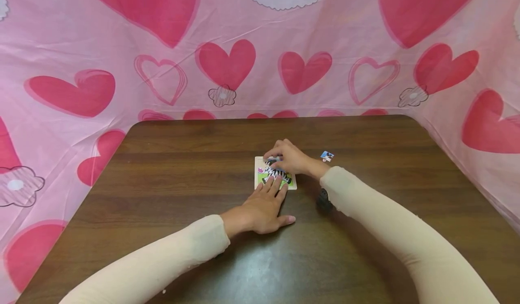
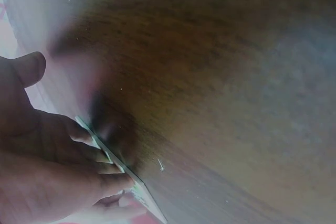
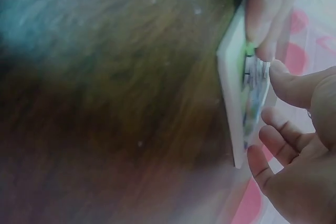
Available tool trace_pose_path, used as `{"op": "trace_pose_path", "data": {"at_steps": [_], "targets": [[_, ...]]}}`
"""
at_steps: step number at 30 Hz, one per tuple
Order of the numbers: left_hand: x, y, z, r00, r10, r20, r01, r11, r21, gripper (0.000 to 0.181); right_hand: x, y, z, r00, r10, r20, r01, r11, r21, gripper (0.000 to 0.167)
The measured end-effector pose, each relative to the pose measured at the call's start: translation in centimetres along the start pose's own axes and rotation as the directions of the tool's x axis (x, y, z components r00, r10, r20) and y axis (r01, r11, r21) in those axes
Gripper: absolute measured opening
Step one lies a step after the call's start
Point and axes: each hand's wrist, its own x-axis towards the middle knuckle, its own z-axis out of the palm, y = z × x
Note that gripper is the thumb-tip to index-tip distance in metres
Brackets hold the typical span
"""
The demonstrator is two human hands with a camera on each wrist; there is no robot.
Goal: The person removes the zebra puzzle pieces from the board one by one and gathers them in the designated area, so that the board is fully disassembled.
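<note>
While your cream cloth sleeves come in from the near side of the brown wood-grain table, your left hand lies low with its fingers straight and slightly spread. Its fingertips rest on the near part of a thin, square, pale-rimmed picture board, and its thumb sticks out sideways over the tabletop. You are probably using that hand to keep the board from sliding, since it presses and grips nothing.

Just beyond those fingertips, the board lies flat near the middle of the table, showing a black-and-white zebra picture on green. Your right hand arches over its far part from the right, fingers bent and thumb apart from them in the right wrist view; whether you pinch a piece there you cannot tell. That arched posture suggests careful fingertip work on the picture's upper section.

Farther out, a small blue, black and white picture piece lies loose to the board's right, apart from it, likely set there within your right hand's reach. Behind the table hangs a pink heart-printed cloth.
</note>
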Motion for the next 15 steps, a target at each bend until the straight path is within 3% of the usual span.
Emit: {"op": "trace_pose_path", "data": {"at_steps": [7, 15], "targets": [[0.05, -0.02, -0.02, 1.000, -0.006, 0.008, 0.006, 1.000, 0.003, 0.085, -0.06, 0.09, 0.31, 1.000, -0.006, 0.002, 0.006, 0.999, -0.053, 0.025], [0.05, -0.11, -0.04, 1.000, -0.003, 0.006, 0.003, 1.000, 0.005, 0.085, 0.08, -0.15, 0.49, 1.000, 0.016, -0.012, -0.016, 1.000, -0.013, 0.022]]}}
